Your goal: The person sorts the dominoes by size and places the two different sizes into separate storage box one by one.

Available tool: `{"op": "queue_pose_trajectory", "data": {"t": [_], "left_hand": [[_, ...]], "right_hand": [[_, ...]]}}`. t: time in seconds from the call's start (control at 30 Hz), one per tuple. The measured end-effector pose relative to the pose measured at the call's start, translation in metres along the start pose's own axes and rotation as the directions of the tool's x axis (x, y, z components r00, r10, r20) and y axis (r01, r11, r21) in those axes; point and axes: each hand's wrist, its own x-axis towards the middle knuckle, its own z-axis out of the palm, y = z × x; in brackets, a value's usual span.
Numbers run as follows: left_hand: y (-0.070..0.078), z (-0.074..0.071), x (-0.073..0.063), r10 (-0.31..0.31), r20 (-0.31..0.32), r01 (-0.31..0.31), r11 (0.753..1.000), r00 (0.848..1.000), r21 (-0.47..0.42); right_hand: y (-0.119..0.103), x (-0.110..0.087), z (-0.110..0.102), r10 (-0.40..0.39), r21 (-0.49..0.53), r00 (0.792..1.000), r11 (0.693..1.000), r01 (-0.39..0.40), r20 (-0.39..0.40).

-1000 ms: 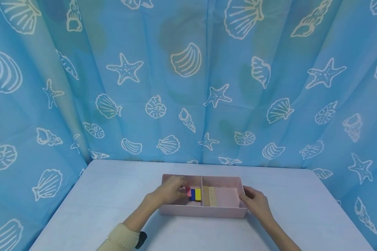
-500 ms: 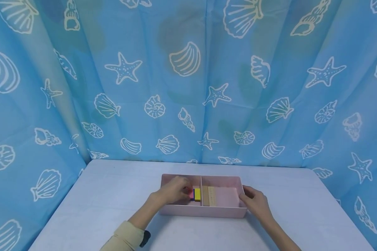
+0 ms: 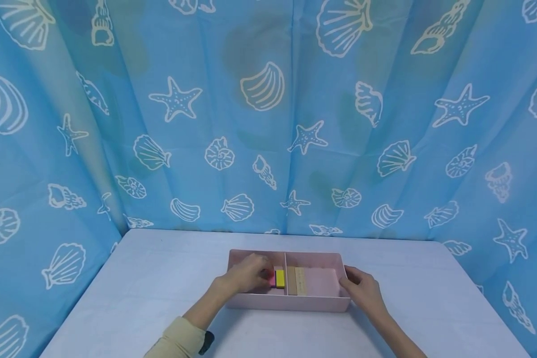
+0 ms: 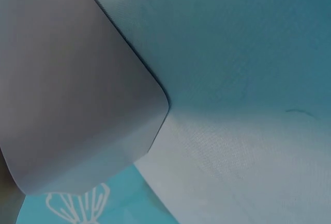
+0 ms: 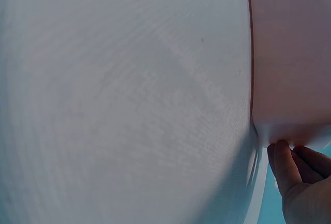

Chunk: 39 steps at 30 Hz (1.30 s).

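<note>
A pink two-compartment box [image 3: 291,303] stands on the white table. My left hand [image 3: 249,273] reaches into its left compartment, fingers curled at a small pink rectangular piece [image 3: 272,280]. Right beside that piece, against the divider, lies a yellow piece [image 3: 280,279] with a dark blue edge. My right hand [image 3: 361,288] grips the box's right end wall, thumb over the rim and fingers outside. In the right wrist view its fingertips [image 5: 283,149] press on the box's end. Only the box's outer wall [image 4: 77,89] shows in the left wrist view; the left hand's fingers are hidden there.
Flat tan [image 3: 292,281] and cream [image 3: 301,281] strips lie side by side in the right compartment, next to the divider. A blue curtain [image 3: 259,149] with white shells and starfish hangs behind the white table [image 3: 174,268] and along its sides.
My left hand has moved slightly right with the pink piece, bringing it against the yellow one and covering most of the blue. The right hand keeps its grip on the box.
</note>
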Motion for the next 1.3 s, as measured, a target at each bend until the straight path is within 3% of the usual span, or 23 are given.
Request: {"op": "queue_pose_trajectory", "data": {"t": [0.63,1.3], "left_hand": [[0.0019,0.0013,0.0011,-0.007,0.007,0.007,0.999,1.0,-0.041],[0.0045,0.0023,0.0022,-0.073,0.04,0.073,0.997,0.997,-0.017]], "right_hand": [[-0.0023,-0.001,-0.0003,0.001,0.004,1.0,1.0,-0.001,0.001],[-0.0026,-0.0016,-0.0013,0.004,-0.004,1.0,1.0,-0.004,0.009]]}}
